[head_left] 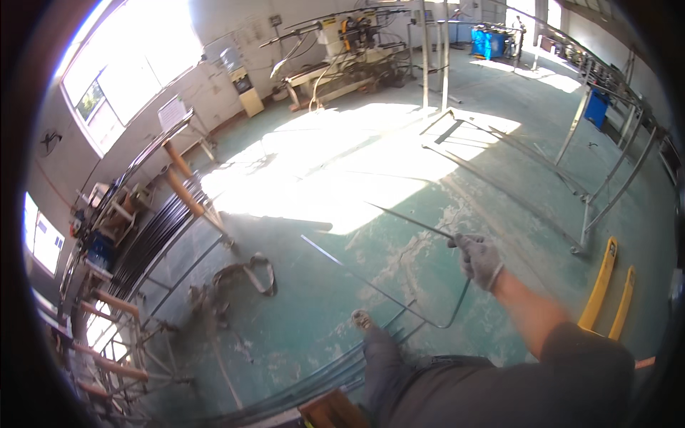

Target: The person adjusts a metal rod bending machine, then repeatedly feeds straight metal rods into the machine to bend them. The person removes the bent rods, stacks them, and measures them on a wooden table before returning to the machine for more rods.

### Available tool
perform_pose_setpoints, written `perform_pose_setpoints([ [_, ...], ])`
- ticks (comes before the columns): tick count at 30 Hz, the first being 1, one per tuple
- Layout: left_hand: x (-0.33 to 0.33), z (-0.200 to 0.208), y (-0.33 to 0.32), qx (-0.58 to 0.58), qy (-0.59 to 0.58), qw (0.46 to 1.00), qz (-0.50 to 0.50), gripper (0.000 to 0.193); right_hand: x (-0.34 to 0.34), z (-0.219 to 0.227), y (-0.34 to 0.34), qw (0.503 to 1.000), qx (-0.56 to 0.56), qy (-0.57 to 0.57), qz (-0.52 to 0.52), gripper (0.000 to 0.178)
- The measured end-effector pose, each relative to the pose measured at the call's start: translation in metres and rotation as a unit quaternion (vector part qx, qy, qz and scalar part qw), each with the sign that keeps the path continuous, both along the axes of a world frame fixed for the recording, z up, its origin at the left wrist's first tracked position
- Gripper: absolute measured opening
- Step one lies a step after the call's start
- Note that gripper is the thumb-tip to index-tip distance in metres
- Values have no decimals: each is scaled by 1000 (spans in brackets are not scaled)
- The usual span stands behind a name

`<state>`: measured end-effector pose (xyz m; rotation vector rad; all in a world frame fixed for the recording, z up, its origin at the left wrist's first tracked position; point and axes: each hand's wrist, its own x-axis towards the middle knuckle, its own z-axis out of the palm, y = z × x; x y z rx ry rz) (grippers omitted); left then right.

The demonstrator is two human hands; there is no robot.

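My right hand (pixel 481 261), in a grey glove, is closed around a thin metal rod (pixel 385 287) bent into a long U shape. One leg of the rod points forward past my fingers; the other runs lower down, over the green floor (pixel 300 299). Its rounded bend hangs just below my hand, near my leg. My left hand does not show. Beneath the bend lie several long dark metal bars (pixel 335 371), close to my shoe (pixel 361 319).
At left, a rack (pixel 207 214) with brown-wrapped posts holds many dark tubes. A strap (pixel 262 274) lies on the floor beside it. Yellow forks (pixel 598 285) lie at right. A metal frame (pixel 514 203) stands ahead right; a machine (pixel 349 57) is at the back. Far off, a person (pixel 518 36) stands by blue bins (pixel 489 43).
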<state>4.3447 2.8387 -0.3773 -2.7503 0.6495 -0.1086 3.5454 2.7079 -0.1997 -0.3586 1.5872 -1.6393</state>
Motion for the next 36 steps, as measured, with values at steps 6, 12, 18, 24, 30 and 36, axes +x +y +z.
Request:
perform_pose_setpoints([
  [6,-74,-37,-152,-122,33,990,57,53,-51,4,-162,1000,16,0,-10,36],
  [12,-179,-23,-414,-284,104,920,-250,36,-119,30,-319,991,81,99,-47,29],
  [18,-374,4,-702,-335,546,695,-326,21,-200,19,-406,948,80,299,-72,31],
  [24,-552,-12,-860,-195,541,659,-485,21,-331,-12,-489,953,132,231,-143,34],
  [30,-683,-82,-938,33,479,735,-478,31,-459,-30,-586,913,155,326,-192,34],
  [36,-810,-103,-1044,70,570,700,-424,34,-599,-18,-708,922,142,299,-198,35],
])
